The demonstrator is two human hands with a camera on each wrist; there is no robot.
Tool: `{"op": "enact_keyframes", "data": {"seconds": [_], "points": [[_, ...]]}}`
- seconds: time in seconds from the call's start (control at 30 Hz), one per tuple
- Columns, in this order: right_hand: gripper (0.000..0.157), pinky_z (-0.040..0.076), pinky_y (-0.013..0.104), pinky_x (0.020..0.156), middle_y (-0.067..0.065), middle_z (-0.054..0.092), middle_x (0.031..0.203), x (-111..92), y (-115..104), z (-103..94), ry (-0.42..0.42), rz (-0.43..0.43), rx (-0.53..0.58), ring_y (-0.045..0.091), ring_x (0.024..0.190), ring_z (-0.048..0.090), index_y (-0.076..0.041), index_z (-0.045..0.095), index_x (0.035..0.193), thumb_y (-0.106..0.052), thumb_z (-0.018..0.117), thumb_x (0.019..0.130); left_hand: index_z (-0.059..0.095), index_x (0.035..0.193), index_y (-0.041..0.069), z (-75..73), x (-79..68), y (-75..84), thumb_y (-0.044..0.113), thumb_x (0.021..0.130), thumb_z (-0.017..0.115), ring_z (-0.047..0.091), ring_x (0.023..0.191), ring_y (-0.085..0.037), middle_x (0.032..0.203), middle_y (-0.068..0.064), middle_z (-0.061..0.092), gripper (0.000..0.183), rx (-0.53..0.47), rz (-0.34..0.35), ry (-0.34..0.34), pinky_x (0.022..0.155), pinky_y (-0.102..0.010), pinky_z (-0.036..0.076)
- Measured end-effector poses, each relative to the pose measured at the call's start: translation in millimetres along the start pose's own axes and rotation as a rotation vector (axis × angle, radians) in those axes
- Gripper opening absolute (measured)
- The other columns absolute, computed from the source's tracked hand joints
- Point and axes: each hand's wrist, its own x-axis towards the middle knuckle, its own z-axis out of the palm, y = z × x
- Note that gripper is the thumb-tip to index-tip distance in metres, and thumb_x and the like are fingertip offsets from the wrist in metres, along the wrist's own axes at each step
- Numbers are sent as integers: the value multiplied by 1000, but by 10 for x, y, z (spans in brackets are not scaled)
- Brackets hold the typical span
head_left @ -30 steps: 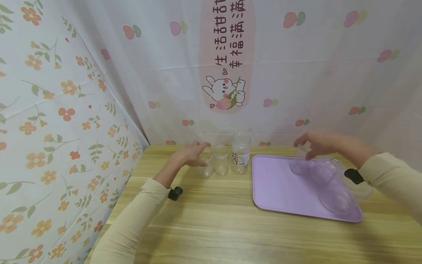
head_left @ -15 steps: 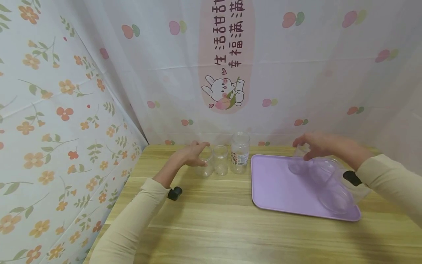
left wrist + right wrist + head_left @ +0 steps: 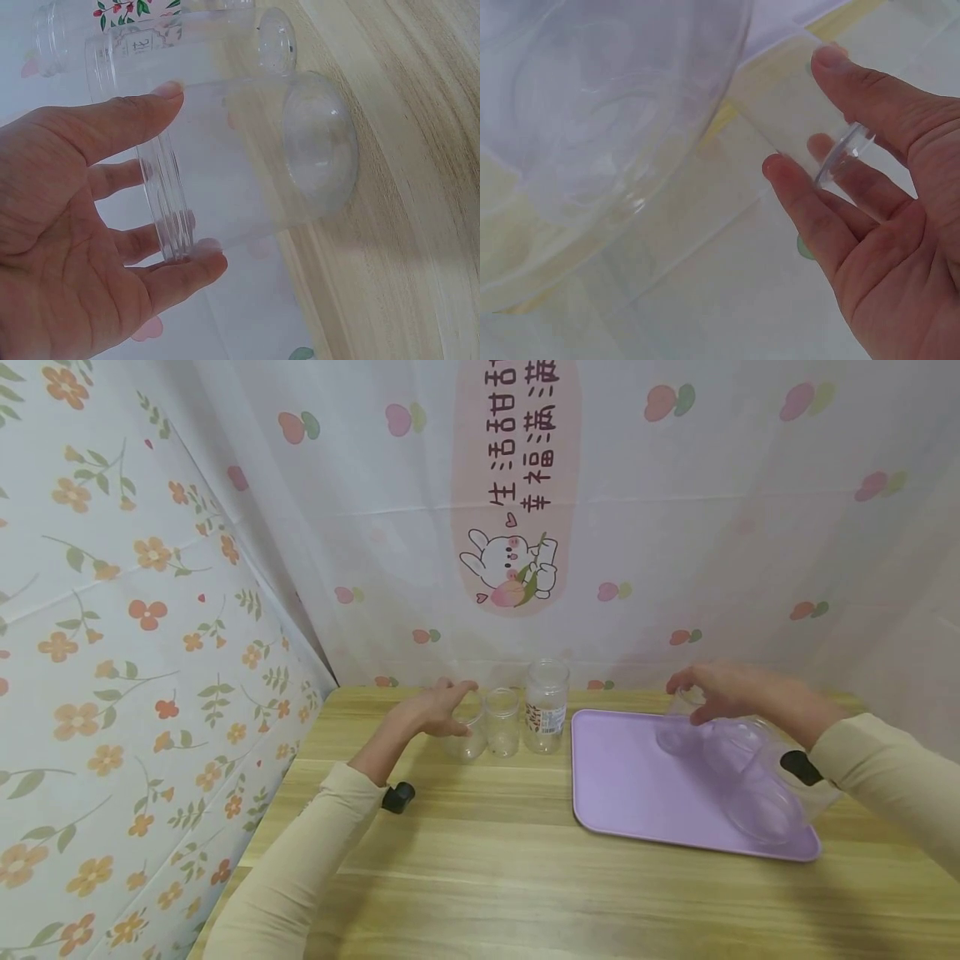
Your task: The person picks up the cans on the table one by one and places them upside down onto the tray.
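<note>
Left hand (image 3: 431,714): thumb and fingers pinch the threaded rim of the left jar (image 3: 240,165), clear, upright, base on the desk (image 3: 487,860). Right hand (image 3: 723,689): thumb on one side, fingers on the other, pinching the rim end of the right jar (image 3: 784,105), also clear, below that palm at the far side of the purple tray (image 3: 622,777); it looks set on the tray, though whether the base bears fully can't be told. Just right of the left hand, a narrow jar (image 3: 503,731) stands close by its jar, then a taller labelled jar (image 3: 547,706) between the hands, left of the tray. Nearer the person than the right hand, under that forearm, large clear containers (image 3: 765,810) on the tray; exact count unclear, outlines overlap. For good handling, my read: rim grips suit these thin walls, so keep pressure light and even, thumb opposite fingers, no squeezing out of round. Left hand best kept vertical, since a sideways drift would likely knock the narrow jar. Right wrist and sleeve want to ride high over the containers, which are easy to clip and hard to see. Jars look light and slippery, so flat bases and a slow release should stop tipping.
</note>
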Motion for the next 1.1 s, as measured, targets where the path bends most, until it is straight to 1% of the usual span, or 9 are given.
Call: {"op": "enact_keyframes", "data": {"seconds": [0.33, 0.53, 0.63, 0.73, 0.87, 1.0, 1.1], "points": [[47, 54, 56, 78, 13, 71, 102, 8, -6, 11, 13, 6, -18, 39, 94, 67, 0, 70, 112, -5, 91, 70, 26, 159, 7, -29, -9, 10, 24, 97, 72, 47, 129, -37, 151, -30, 30, 79, -18, 3, -18, 106, -51, 42], [47, 54, 57, 79, 11, 71, 101, 11, 0, 23, 27, 1, -32, 39, 95, 66, -1, 70, 111, -5, 91, 69, 31, 157, 9, -52, 10, 7, 25, 94, 76, 50, 123, -35, 147, -27, 34, 79, -20, -9, -10, 101, -50, 46], [50, 53, 58, 83, 13, 70, 105, 12, -5, 34, 13, 5, -40, 41, 98, 65, 1, 69, 113, -5, 91, 69, 31, 158, 12, -56, 19, 5, 25, 94, 76, 49, 124, -34, 147, -25, 34, 80, -26, -17, -13, 100, -50, 47], [59, 51, 59, 88, 17, 68, 111, 10, -28, 48, -12, 26, -54, 43, 104, 63, 3, 66, 119, -11, 93, 68, 30, 159, 14, -62, 32, 11, 25, 94, 76, 46, 127, -32, 148, -24, 34, 80, -28, -25, -25, 101, -50, 46], [71, 48, 62, 90, 25, 63, 118, -22, -80, 49, -28, 74, -18, 47, 109, 58, 3, 60, 127, -18, 94, 69, 30, 159, 15, -68, 46, 39, 26, 94, 76, 46, 126, -32, 148, -24, 33, 80, -28, -20, -41, 101, -50, 46], [73, 47, 64, 91, 31, 58, 125, -40, -142, 15, -9, 80, 38, 50, 114, 55, 3, 57, 131, -19, 93, 72, 31, 159, 14, -73, 42, 46, 26, 94, 75, 49, 121, -31, 146, -25, 34, 79, -22, -16, -42, 100, -49, 47], [70, 46, 65, 92, 31, 57, 127, -38, -177, -3, 5, 73, 30, 51, 116, 54, 2, 58, 131, -23, 91, 75, 32, 158, 15, -65, 27, 30, 26, 95, 75, 50, 120, -31, 147, -26, 34, 77, -20, -25, -40, 99, -49, 47]]}}
